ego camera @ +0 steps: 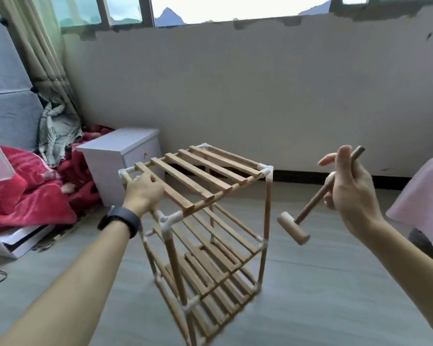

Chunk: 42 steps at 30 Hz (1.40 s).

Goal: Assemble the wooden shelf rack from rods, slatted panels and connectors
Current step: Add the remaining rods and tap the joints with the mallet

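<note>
A three-tier wooden shelf rack (205, 221) stands on the floor, its slatted panels joined to upright rods by white connectors (169, 219). My left hand (144, 192) grips the left edge of the top slatted panel (198, 176), near the front left corner. To the right of the rack, my right hand (350, 188) holds a small wooden mallet (310, 208) by its handle, with the mallet head (293, 228) hanging low and left, apart from the rack. A dark band is on my left wrist.
A white bedside cabinet (120, 158) stands just behind the rack on the left. Red bedding (28, 193) and a grey cloth lie further left, over flat white boxes (18, 243). A pale wall runs behind; pink fabric (425, 196) is at the right edge.
</note>
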Tool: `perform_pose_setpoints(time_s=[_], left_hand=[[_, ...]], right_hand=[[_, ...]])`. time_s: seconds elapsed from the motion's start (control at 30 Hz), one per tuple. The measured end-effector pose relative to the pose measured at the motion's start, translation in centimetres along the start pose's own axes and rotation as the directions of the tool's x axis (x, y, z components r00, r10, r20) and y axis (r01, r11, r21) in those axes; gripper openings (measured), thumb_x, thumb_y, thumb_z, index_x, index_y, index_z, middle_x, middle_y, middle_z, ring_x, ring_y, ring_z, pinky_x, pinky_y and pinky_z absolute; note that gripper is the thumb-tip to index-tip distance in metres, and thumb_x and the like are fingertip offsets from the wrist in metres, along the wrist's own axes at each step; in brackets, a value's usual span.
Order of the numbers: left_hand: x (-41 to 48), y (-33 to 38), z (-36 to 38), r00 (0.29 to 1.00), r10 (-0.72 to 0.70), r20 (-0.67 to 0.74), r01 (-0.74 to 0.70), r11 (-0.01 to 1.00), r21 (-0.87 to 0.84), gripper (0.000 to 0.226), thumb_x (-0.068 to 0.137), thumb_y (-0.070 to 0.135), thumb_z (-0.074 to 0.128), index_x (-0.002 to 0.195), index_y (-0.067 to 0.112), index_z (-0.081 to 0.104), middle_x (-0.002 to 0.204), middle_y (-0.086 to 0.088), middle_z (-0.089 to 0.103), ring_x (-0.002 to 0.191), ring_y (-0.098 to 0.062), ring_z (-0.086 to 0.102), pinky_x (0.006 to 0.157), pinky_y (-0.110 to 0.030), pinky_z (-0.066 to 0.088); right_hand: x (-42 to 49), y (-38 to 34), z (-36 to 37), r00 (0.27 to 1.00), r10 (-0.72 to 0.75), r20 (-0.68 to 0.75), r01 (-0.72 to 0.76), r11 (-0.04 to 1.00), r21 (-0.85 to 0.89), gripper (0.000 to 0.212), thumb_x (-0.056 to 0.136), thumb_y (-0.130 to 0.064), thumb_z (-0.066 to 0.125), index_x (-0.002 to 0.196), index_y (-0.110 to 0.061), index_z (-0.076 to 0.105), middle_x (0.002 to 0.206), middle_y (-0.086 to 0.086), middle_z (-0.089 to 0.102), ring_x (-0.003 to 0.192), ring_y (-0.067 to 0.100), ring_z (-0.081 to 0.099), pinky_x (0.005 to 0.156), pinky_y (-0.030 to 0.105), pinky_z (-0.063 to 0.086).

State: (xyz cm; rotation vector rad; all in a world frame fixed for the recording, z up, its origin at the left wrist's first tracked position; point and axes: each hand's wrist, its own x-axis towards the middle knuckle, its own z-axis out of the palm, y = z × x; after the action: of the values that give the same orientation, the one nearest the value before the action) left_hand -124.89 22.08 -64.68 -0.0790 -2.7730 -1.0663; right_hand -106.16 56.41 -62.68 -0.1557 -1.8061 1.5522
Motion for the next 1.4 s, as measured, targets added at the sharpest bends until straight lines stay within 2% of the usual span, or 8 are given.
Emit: perform_pose_setpoints(time_s=[0.1, 0.3, 0.5, 0.63, 0.77, 1.1, 1.27, 1.4], left_hand=[[-0.8, 4.6, 0.7, 0.984, 0.143, -0.107, -0.133, 0.986, 0.096, 0.008, 0.091, 0.026, 0.047, 0.093, 0.02, 0.053, 0.105, -0.009, 0.057, 0.102, -0.031, 0.05, 0.09, -0.042, 0.044], [-4.8, 13.6, 9.2, 0.866, 0.455, 0.206, -0.5, 0.793, 0.348, 0.049, 0.093, 0.051, 0.046, 0.136, 0.027, 0.05, 0.143, -0.006, 0.05, 0.133, -0.027, 0.042, 0.108, -0.045, 0.037], [-2.9, 14.9, 13.0, 0.834, 0.405, 0.375, -0.535, 0.759, 0.371, 0.052, 0.103, 0.06, 0.017, 0.153, 0.049, 0.027, 0.168, -0.001, 0.018, 0.154, -0.022, 0.016, 0.12, -0.053, 0.019], [-4.0, 13.3, 13.2, 0.767, 0.552, 0.327, -0.642, 0.651, 0.405, 0.043, 0.103, 0.054, 0.029, 0.138, 0.043, 0.05, 0.159, 0.007, 0.039, 0.135, -0.019, 0.047, 0.1, -0.042, 0.044], [-5.0, 12.2, 11.9, 0.771, 0.595, 0.225, -0.636, 0.726, 0.261, 0.044, 0.098, 0.041, 0.043, 0.14, 0.047, 0.033, 0.092, 0.007, 0.061, 0.075, -0.015, 0.055, 0.059, -0.032, 0.046], [-7.6, 11.8, 12.9, 0.774, 0.616, 0.146, -0.591, 0.622, 0.513, 0.054, 0.097, 0.037, 0.047, 0.149, 0.028, 0.039, 0.153, 0.002, 0.045, 0.137, -0.021, 0.042, 0.104, -0.04, 0.042], [-8.5, 11.2, 13.9, 0.791, 0.601, 0.115, -0.536, 0.591, 0.603, 0.058, 0.1, 0.026, 0.045, 0.156, 0.021, 0.03, 0.161, -0.004, 0.036, 0.147, -0.025, 0.035, 0.114, -0.044, 0.037], [-8.3, 11.1, 13.8, 0.789, 0.606, 0.104, -0.537, 0.597, 0.597, 0.059, 0.1, 0.027, 0.044, 0.157, 0.018, 0.03, 0.16, -0.005, 0.038, 0.146, -0.025, 0.037, 0.114, -0.044, 0.037]], right_hand=[[-1.0, 0.8, -1.5, 0.994, 0.057, 0.095, -0.063, 0.997, 0.053, 0.057, 0.089, -0.077, 0.052, 0.094, -0.023, 0.071, 0.052, -0.006, 0.044, 0.041, 0.01, 0.038, 0.038, 0.022, 0.036], [-2.1, 1.3, -2.6, 0.96, 0.24, 0.142, -0.244, 0.97, 0.015, 0.032, 0.096, -0.051, 0.061, 0.095, -0.025, 0.079, 0.092, 0.01, 0.078, 0.052, 0.013, 0.061, 0.051, 0.024, 0.051], [-2.7, 2.1, -5.5, 0.836, 0.44, 0.327, -0.535, 0.787, 0.308, 0.031, 0.098, -0.026, 0.055, 0.103, -0.008, 0.079, 0.103, 0.006, 0.076, 0.065, 0.023, 0.067, 0.059, 0.032, 0.058], [-2.6, 3.1, -6.8, 0.939, 0.325, 0.113, -0.316, 0.945, -0.086, 0.028, 0.108, -0.004, 0.043, 0.102, -0.01, 0.07, 0.067, 0.0, 0.06, 0.048, 0.011, 0.045, 0.044, 0.026, 0.04], [-2.0, 3.3, -6.7, 0.971, 0.195, 0.137, -0.097, 0.849, -0.52, 0.025, 0.107, -0.014, 0.042, 0.123, -0.032, 0.049, 0.099, -0.01, 0.066, 0.083, 0.009, 0.059, 0.067, 0.018, 0.043], [-1.9, 2.3, -4.3, 0.977, 0.021, 0.213, 0.147, 0.656, -0.74, 0.026, 0.107, -0.029, 0.046, 0.102, -0.019, 0.069, 0.068, -0.003, 0.062, 0.064, 0.015, 0.056, 0.062, 0.037, 0.043], [-0.3, 1.7, -4.3, 0.946, 0.13, 0.298, 0.198, 0.499, -0.844, 0.031, 0.108, -0.033, 0.044, 0.103, -0.017, 0.07, 0.065, -0.005, 0.058, 0.062, 0.017, 0.053, 0.059, 0.034, 0.034], [1.3, 0.1, -4.3, 0.97, -0.162, 0.183, 0.245, 0.64, -0.728, 0.028, 0.108, -0.033, 0.044, 0.097, -0.021, 0.067, 0.061, -0.007, 0.057, 0.057, 0.009, 0.054, 0.055, 0.026, 0.037]])
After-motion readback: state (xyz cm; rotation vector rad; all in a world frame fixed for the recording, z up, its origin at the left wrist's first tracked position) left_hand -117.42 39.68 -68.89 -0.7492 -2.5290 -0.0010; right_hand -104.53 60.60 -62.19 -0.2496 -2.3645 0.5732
